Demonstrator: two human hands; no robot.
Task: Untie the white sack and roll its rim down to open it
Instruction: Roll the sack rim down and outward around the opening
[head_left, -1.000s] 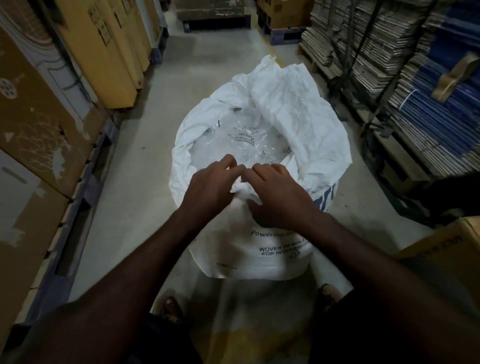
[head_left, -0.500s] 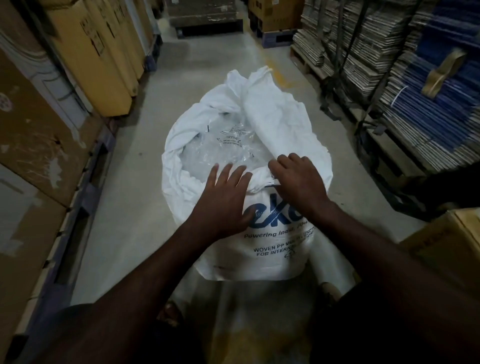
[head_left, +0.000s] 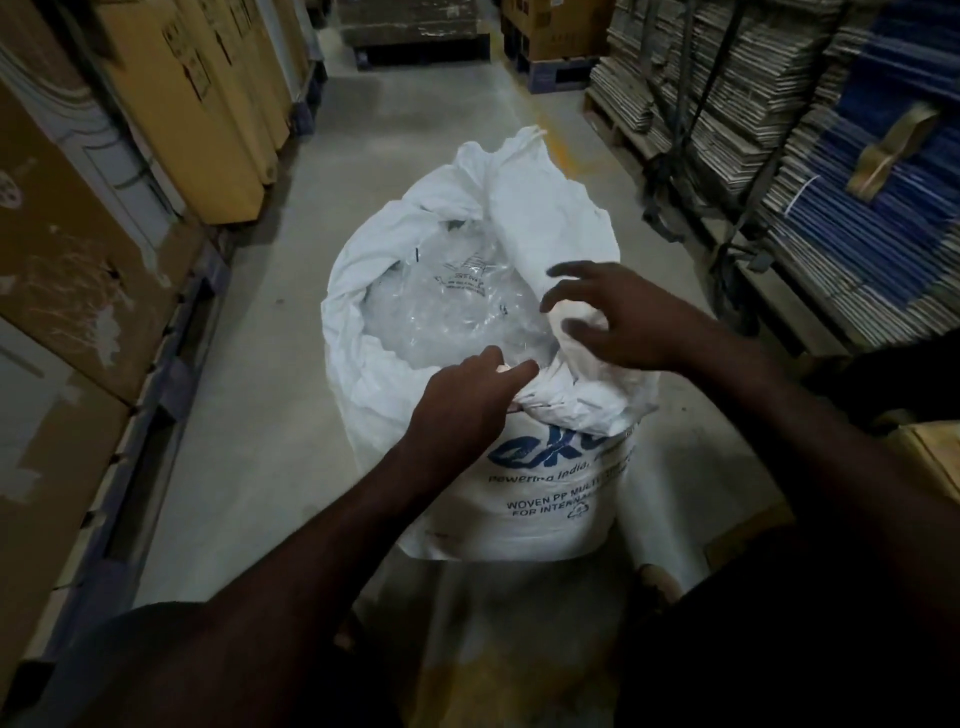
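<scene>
Both hands have shifted along the rim: left hand (head_left: 462, 400) pinches the near fold, right hand (head_left: 618, 317) hovers spread over the right side of the sack (head_left: 550, 483) on the floor, whose soft, light, crinkly weave looks best gripped at its bunched edge.

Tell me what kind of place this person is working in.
Most likely a warehouse or packaging storeroom. Tall cardboard boxes line the left of a concrete aisle, stacks of flattened cartons sit on pallets on the right, and a white sack stands between them.
</scene>
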